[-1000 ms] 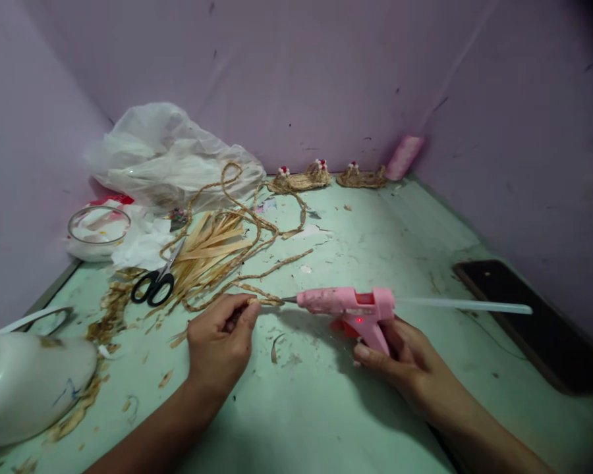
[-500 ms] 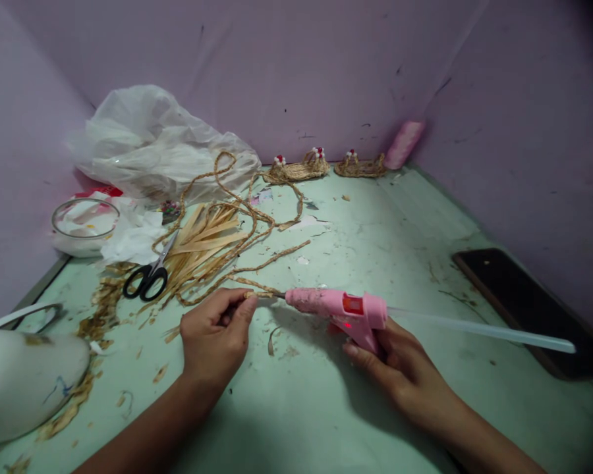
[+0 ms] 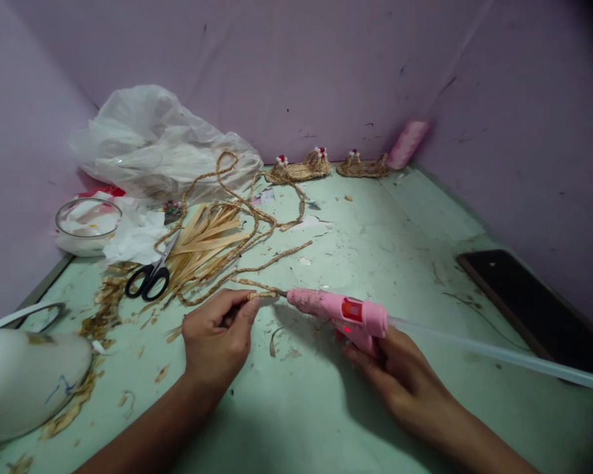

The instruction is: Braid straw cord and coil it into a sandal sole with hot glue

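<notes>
Between thumb and fingers, my left hand [image 3: 218, 334] pinches a short end of braided straw cord [image 3: 263, 295]. My right hand [image 3: 400, 368] is wrapped round the handle of a pink hot glue gun [image 3: 336, 308], whose red light glows. A long translucent glue stick [image 3: 499, 355] sticks out of its back. The gun's metal nozzle points left, at or very close to the cord's end; whether it touches I cannot tell. More cord [image 3: 274, 258] lies looped on the table just behind the left hand.
Black-handled scissors [image 3: 151, 276] rest by flat straw strips [image 3: 210, 232]. A glass bowl [image 3: 87, 227] and plastic bag [image 3: 148, 141] stand back left, a white rounded object [image 3: 29, 382] front left. Small woven pieces with beads [image 3: 299, 171] line the wall; a dark phone [image 3: 528, 303] lies right.
The glue gun has tilted slightly, its rear end and glue stick swinging down and toward the right. My left hand still pinches the cord in nearly the same place.
</notes>
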Available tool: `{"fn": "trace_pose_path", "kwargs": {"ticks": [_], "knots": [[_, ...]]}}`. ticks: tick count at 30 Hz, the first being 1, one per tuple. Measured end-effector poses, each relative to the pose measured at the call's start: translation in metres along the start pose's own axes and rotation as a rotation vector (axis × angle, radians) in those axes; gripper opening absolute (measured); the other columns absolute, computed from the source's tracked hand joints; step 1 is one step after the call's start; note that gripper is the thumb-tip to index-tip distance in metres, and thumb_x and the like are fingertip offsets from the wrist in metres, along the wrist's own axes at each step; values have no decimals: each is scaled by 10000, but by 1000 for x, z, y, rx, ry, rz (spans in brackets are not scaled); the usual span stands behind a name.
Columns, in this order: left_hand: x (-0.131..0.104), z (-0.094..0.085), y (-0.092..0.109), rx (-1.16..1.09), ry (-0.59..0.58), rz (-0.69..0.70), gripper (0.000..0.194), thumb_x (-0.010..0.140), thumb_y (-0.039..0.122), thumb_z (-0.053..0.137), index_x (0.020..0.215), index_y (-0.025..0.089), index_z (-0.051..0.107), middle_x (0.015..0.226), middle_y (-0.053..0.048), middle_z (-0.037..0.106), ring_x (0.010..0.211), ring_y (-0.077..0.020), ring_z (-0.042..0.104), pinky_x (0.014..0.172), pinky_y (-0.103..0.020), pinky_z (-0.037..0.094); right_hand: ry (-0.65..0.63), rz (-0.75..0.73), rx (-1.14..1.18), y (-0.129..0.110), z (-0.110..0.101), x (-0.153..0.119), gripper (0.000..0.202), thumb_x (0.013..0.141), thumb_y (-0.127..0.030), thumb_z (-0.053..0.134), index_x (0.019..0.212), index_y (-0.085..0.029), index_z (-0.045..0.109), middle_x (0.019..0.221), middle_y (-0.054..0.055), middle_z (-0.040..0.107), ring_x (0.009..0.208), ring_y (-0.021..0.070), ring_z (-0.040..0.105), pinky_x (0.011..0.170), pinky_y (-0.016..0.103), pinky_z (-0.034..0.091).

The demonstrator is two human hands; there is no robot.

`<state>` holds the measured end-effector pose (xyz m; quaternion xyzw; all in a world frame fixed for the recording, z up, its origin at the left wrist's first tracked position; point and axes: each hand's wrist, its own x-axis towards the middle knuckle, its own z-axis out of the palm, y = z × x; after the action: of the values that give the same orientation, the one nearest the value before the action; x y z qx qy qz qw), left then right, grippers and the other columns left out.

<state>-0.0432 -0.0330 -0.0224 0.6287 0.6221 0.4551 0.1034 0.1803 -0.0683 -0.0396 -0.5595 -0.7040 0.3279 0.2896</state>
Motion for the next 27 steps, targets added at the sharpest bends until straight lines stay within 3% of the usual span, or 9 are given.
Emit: {"fn": "trace_pose_path", "kwargs": {"ticks": [3, 12, 27], "knots": [[0, 0, -1, 4, -10, 18, 109, 728, 228, 615, 676, 172, 693, 582, 34, 661, 463, -77, 540, 451, -160, 426, 8, -41, -20, -3, -2, 3, 203, 828, -323, 446, 751, -184, 573, 632, 42, 603, 558, 172, 549, 517, 304, 464], [0, 0, 0, -1, 3, 43, 112, 728, 219, 613, 664, 163, 686, 568, 32, 650, 455, -76, 534, 438, -161, 419, 11, -50, -45, -7, -3, 4, 230, 843, -321, 426, 698, -188, 546, 565, 15, 545, 493, 148, 488, 445, 269, 420], [0, 3, -3, -30, -2, 125, 87, 732, 178, 635, 698, 150, 710, 614, 9, 680, 523, -83, 606, 498, -151, 471, -19, -26, 13, -7, -3, 4, 209, 837, -324, 447, 768, -188, 589, 622, 20, 588, 554, 157, 557, 514, 272, 482]]}}
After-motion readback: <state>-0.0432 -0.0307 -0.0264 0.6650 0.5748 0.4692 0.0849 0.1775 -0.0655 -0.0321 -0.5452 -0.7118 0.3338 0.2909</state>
